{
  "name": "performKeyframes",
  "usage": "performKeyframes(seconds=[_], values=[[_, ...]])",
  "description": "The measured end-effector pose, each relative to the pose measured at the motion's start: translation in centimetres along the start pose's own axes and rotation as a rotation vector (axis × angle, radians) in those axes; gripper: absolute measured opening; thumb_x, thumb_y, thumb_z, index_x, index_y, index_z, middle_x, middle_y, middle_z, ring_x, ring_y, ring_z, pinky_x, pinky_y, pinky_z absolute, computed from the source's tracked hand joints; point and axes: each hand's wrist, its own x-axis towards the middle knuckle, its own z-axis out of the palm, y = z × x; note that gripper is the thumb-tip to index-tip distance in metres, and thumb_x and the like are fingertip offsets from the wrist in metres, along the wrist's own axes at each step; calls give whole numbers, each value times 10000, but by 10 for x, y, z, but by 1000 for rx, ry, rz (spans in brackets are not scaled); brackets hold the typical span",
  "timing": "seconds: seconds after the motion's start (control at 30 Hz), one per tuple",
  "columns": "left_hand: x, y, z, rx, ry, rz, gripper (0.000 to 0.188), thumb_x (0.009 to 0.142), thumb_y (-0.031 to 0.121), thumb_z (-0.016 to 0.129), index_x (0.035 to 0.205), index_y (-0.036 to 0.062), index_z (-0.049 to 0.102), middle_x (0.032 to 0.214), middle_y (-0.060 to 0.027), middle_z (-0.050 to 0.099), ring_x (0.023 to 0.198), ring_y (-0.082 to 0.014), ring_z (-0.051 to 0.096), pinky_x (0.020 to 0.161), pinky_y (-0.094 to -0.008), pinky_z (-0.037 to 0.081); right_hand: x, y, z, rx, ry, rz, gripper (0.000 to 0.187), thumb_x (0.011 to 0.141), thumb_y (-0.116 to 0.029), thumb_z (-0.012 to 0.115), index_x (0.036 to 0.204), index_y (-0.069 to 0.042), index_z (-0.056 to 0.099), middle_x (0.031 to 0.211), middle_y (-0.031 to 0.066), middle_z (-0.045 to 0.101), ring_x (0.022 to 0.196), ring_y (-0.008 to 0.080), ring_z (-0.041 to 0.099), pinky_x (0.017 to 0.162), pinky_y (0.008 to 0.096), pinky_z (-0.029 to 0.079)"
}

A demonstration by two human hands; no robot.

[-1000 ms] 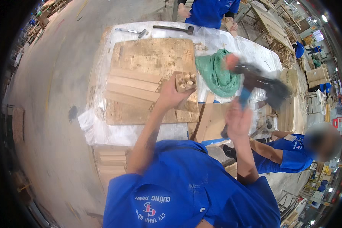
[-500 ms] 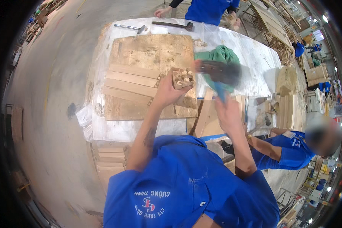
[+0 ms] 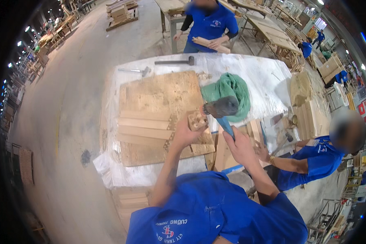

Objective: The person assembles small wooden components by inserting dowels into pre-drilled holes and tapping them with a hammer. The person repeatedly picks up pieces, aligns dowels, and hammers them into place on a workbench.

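Observation:
My left hand [image 3: 184, 135] is closed round a wooden piece [image 3: 193, 127] with several light dowels [image 3: 198, 118] standing in its end, which faces up. My right hand [image 3: 240, 147] grips the blue handle of a mallet [image 3: 223, 106]. Its dark head is beside the dowels, its reddish face toward them; whether they touch I cannot tell. Several wooden slats [image 3: 144, 132] with holes near their ends lie side by side left of my left hand, on a worn wooden board [image 3: 160, 91].
A metal hammer [image 3: 136, 71] and a black mallet [image 3: 175, 62] lie at the table's far edge. A green cloth [image 3: 236, 94] lies behind my mallet. Planks [image 3: 224, 152] are at the right front. One co-worker [image 3: 211, 24] stands across the table holding wood, another [image 3: 309, 164] at the right.
My view has tilted up, showing more of the far co-worker. The mallet head, blurred before, is now sharp and lower relative to the dowels. Both hands keep their holds.

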Motion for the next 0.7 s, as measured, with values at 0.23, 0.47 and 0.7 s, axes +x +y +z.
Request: performKeyframes(seconds=[0.23,0.47,0.7], values=[[-1,0,-7,126,6,28,597,758,251,872,1243,59,582,1073,-118,729,1006,-215,706,870,-355,545,-23,-28,-31,422,291,-120,262,1052,-251,497,1066,6,546,716,12,560,571,82,514,514,254,397],[3,-5,-1,172,59,110,605,750,282,881,1221,56,577,1052,-124,731,996,-238,716,862,-357,550,-7,-34,-3,-163,19,42,325,970,-237,621,1156,29,600,692,248,615,657,440,634,597,439,488],[-5,-10,-2,61,-12,49,616,731,257,893,1219,62,572,1076,-114,731,1004,-232,720,865,-355,555,-23,-36,-27,340,227,-90,385,1059,-366,506,1150,5,550,683,57,532,536,118,477,489,246,389]])
